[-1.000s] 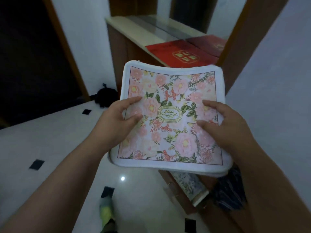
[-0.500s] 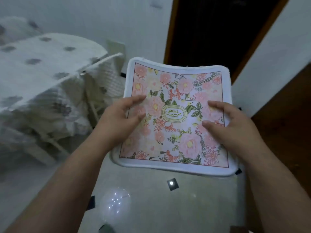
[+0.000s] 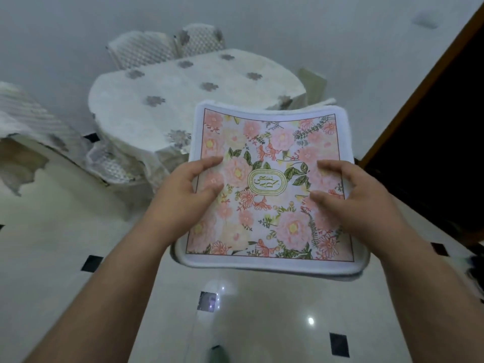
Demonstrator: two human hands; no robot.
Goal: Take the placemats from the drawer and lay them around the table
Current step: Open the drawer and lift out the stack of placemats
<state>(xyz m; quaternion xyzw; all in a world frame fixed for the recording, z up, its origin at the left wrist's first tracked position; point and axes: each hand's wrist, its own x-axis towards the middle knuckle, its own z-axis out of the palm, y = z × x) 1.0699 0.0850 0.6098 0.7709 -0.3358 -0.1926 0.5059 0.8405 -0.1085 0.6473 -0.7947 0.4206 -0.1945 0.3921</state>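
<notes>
Pale glossy floor (image 3: 65, 258) over most of the view, with small black square insets and a bright light spot at about 5 o'clock.

White wall (image 3: 288, 22) across the top.

Dark doorway (image 3: 432, 153) with a brown frame at 3 o'clock.

Round table (image 3: 167, 100) at 11 o'clock, covered with a white cloth bearing grey flower marks (cloth edge hanging down on the near side). Nothing lying on the top that can be made out.

White lattice chairs (image 3: 146, 51) behind the table at 12 o'clock, one more chair seat tucked at the near left side of the table. Another white covered piece at 9 o'clock, cut by the edge of view, too blurred to name.

Stack of placemats (image 3: 267, 142) held in the air at the centre, in front of the table and apart from it, its far edge overlapping the table rim in the view. Top mat square with rounded corners, white border, pink flowers, green leaves, an oval badge in the middle. More white edges showing under it at the far and near sides (number not possible to count).

Left hand (image 3: 183, 197) at 9 o'clock of the stack, thumb and forefinger pressed on the top face, other fingers hidden below, so clamped on the stack.

Right hand (image 3: 351, 197) at 3 o'clock of the stack, thumb and forefinger likewise on top, slightly apart from each other, gripping the same stack.
</notes>
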